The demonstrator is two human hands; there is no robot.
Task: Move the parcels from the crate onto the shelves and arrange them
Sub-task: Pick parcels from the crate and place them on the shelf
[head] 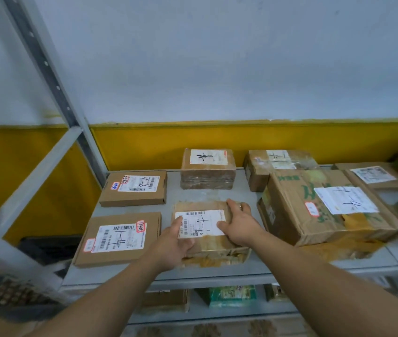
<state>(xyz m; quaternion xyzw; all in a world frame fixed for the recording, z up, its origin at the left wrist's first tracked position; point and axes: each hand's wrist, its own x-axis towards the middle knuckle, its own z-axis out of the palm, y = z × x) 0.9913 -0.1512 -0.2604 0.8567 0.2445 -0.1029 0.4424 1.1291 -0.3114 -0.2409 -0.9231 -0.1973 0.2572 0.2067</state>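
A grey metal shelf (pixel 125 273) stood against a white and yellow wall (pixel 217 69). At its near edge, both hands were clamped on a taped parcel (pixel 203 224). The left hand (pixel 172 242) pinched its seven-o'clock corner, thumb on the label, and the right hand (pixel 238 222) wrapped its three-o'clock side, probably to square it into the row. A flat box (pixel 117 239) lay at the parcel's nine o'clock, a large carton (pixel 319 205) at three, and a taped block (pixel 207 169) farther back at twelve, labels up, likely for reading.
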